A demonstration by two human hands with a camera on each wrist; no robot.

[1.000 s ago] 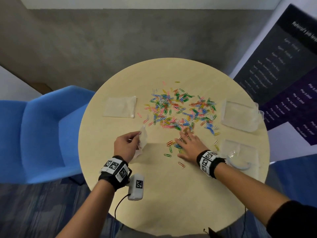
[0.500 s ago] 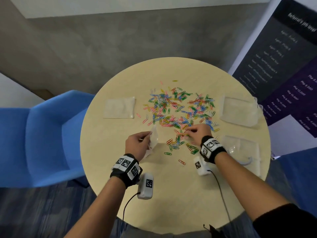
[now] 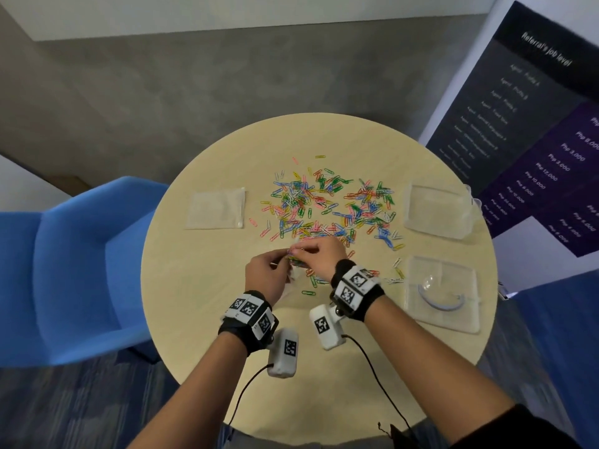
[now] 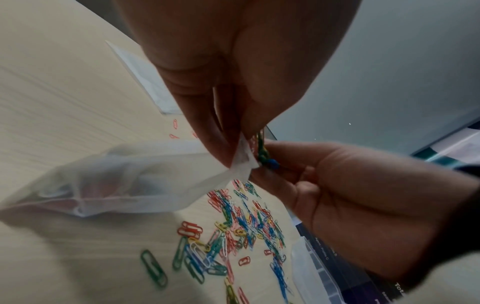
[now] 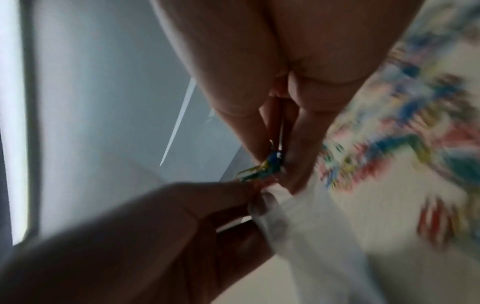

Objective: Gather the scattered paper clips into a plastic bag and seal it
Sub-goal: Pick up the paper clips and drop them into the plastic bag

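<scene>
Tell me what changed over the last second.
The right hand left the tabletop, pinched a bunch of coloured paper clips and carried them left to the mouth of the small clear plastic bag. The left hand kept its grip on the bag's rim. The flat clear bag and the scattered pile stayed put.

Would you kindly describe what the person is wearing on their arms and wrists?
Each wrist carries a black band bearing white square-coded tags, with a white camera pod attached and a black cable trailing back. A dark sleeve shows on the right arm; the left forearm is bare.
</scene>
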